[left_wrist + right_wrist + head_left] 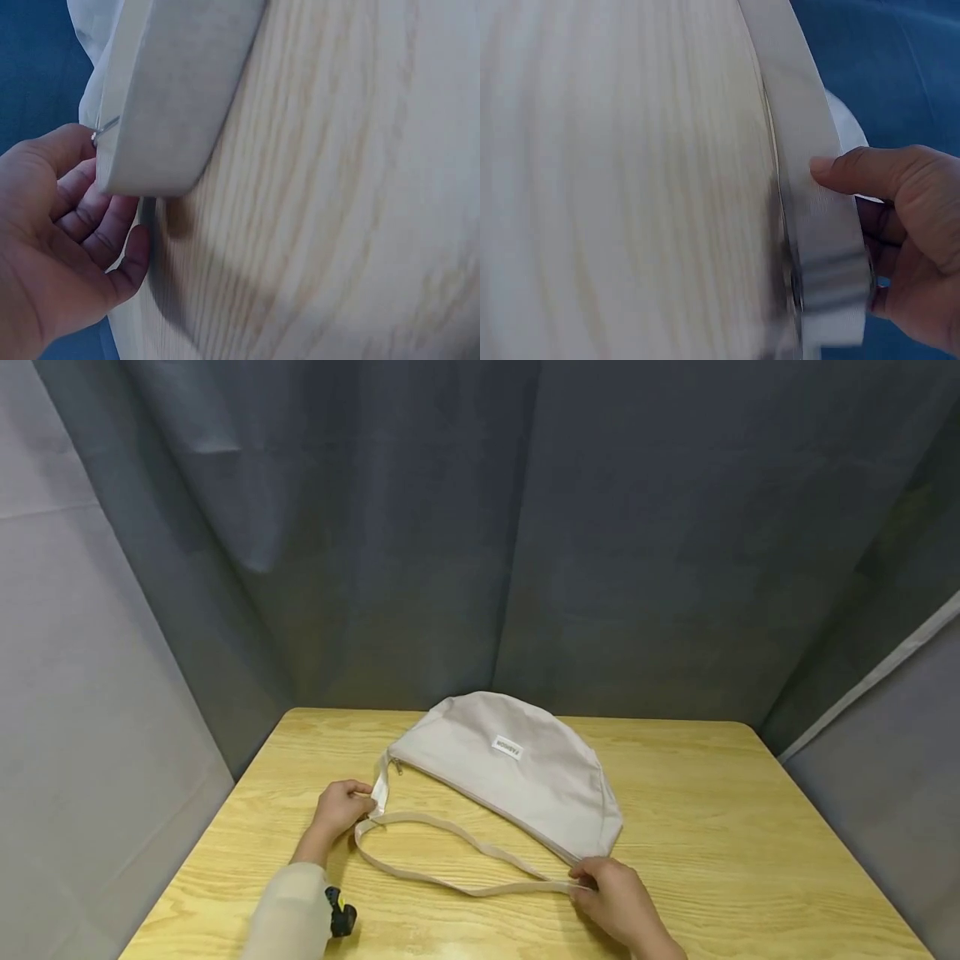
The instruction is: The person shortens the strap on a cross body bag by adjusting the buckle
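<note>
A beige half-moon shoulder bag [517,777] lies on the wooden table, its curved side away from me and its zipped edge slanting down to the right. A small white label with upside-down lettering sits on its front. The bag's strap [468,891] forms a long loop on the near side. My left hand [341,807] pinches the strap near the bag's left corner, beside a small metal piece [106,129]. At the bag's right corner, my right hand [615,897] grips the strap between thumb and fingers, close to a blurred slider buckle [832,281].
The light wooden table [750,843] extends to both sides of the bag. Dark grey curtains [637,568] hang behind its far edge, with paler cloth panels [90,693] on the sides. A black wrist device [342,917] is strapped over the left sleeve.
</note>
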Demonstrator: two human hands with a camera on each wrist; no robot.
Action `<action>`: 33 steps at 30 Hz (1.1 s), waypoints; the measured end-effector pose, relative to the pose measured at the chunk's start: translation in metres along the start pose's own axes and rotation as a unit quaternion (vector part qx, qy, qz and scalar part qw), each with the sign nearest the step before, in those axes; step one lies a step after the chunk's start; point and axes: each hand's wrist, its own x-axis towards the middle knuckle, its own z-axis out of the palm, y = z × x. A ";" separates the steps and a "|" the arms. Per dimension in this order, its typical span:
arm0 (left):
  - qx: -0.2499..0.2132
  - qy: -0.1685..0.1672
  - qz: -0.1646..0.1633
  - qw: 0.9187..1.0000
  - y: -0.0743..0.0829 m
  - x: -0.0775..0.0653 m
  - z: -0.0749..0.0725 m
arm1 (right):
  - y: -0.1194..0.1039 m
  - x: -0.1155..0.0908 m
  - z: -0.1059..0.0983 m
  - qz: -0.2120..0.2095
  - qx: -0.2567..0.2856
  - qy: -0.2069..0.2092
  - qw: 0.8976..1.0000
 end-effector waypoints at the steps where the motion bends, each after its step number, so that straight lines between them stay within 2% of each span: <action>1: -0.005 0.000 0.002 1.000 0.000 0.000 0.001 | -0.003 0.001 0.002 -0.017 0.002 0.002 1.000; 5: -0.035 0.004 -0.004 0.999 0.001 0.001 0.006 | -0.014 0.005 0.015 -0.070 0.055 -0.002 0.996; 8: -0.050 0.006 -0.011 0.999 0.000 0.003 0.009 | -0.018 0.009 0.023 -0.081 0.107 -0.012 0.991; 10: -0.050 0.009 -0.013 0.999 -0.001 0.004 0.010 | -0.018 0.010 0.026 -0.079 0.121 -0.019 0.989; 19: -0.030 0.030 -0.008 0.999 -0.005 0.005 0.009 | -0.007 0.008 0.013 -0.057 0.094 -0.038 0.993; 28: -0.033 0.035 -0.007 0.999 -0.005 0.004 0.007 | 0.012 0.001 0.000 0.011 0.014 -0.025 1.000; 33: -0.046 0.036 -0.012 0.998 -0.006 0.003 0.007 | 0.021 -0.001 -0.006 0.047 0.019 -0.027 0.998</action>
